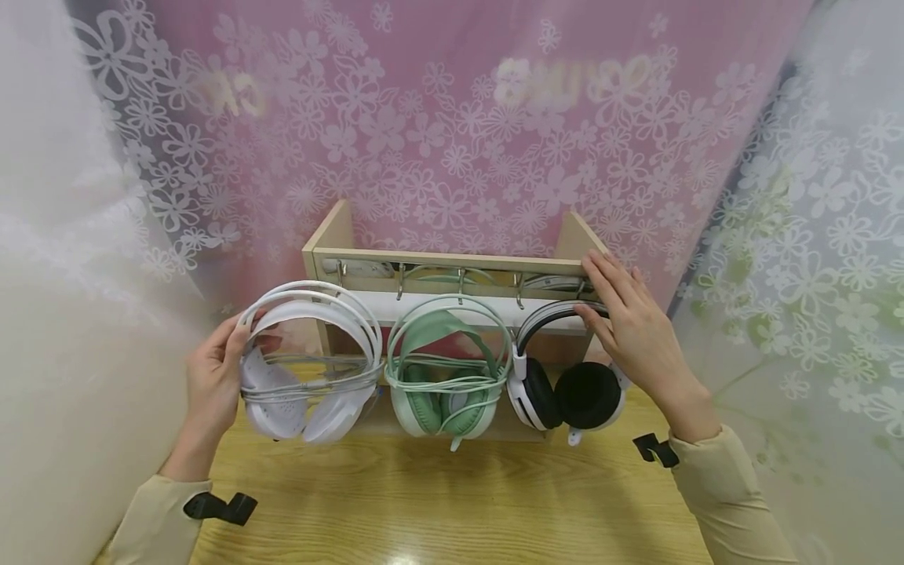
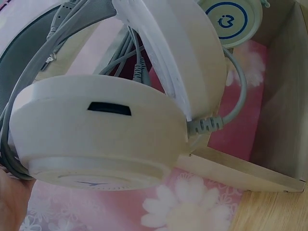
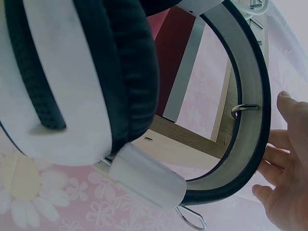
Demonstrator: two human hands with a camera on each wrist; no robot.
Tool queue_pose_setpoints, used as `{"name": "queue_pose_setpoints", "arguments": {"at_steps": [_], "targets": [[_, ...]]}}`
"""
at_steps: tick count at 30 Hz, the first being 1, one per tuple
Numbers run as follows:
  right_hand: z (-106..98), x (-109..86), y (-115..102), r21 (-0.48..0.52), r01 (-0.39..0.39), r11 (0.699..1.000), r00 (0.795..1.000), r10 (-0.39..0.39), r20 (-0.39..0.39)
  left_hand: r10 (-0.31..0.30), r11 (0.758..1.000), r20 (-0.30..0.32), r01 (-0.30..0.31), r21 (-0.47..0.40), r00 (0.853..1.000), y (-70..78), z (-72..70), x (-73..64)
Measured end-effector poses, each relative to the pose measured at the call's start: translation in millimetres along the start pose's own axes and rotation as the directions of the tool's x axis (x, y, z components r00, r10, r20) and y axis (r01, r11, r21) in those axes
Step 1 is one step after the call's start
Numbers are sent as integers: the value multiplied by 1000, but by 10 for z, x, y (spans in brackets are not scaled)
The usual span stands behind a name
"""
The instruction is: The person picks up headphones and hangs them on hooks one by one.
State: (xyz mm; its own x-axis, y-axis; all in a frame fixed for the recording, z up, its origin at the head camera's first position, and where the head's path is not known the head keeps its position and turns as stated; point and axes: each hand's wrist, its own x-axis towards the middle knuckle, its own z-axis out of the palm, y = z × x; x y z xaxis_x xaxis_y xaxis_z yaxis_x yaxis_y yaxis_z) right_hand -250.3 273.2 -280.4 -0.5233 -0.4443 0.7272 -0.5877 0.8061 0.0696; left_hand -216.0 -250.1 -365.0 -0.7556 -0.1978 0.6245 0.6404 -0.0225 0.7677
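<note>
White headphones point(image 1: 275, 412) with a grey cable wound across them hang at the left of a wooden hook rack point(image 1: 452, 260). My left hand point(image 1: 215, 377) grips the left side of their headband, thumb in front; a bit of this hand point(image 2: 14, 199) shows in the left wrist view. Mint-green headphones point(image 1: 417, 408) hang in the middle. Black-and-white headphones point(image 1: 520, 396) hang at the right, their headband point(image 3: 262, 144) over a metal hook point(image 3: 248, 107). My right hand point(image 1: 639, 337) rests with extended fingers at the rack's right end, its thumb beside that headband.
Metal hooks point(image 1: 400, 284) line the rack's front board. A wood-grain tabletop point(image 1: 438, 502) lies beneath. Pink flowered cloth point(image 1: 452, 149) covers the back, and pale sheets point(image 1: 833, 259) stand at the sides. Black clips point(image 1: 220, 508) sit on both sleeves.
</note>
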Motion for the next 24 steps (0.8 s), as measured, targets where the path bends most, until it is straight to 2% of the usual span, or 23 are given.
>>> {"name": "queue_pose_setpoints", "arguments": {"at_steps": [8, 14, 19, 24], "targets": [[8, -1, 1, 1, -1, 1000, 1000, 1, 5, 15, 998, -44, -17, -53, 999, -156, 57, 13], [6, 5, 2, 3, -2, 1000, 1000, 2, 3, 2, 995, -66, -8, -98, 998, -271, 86, 7], [1, 5, -3, 9, -1, 1000, 1000, 1, -4, -2, 996, -62, -3, -87, 998, -335, 84, -11], [4, 3, -8, 18, 1, 1000, 1000, -1, -9, 21, 996, -50, -25, -82, 999, -383, 65, -28]]}}
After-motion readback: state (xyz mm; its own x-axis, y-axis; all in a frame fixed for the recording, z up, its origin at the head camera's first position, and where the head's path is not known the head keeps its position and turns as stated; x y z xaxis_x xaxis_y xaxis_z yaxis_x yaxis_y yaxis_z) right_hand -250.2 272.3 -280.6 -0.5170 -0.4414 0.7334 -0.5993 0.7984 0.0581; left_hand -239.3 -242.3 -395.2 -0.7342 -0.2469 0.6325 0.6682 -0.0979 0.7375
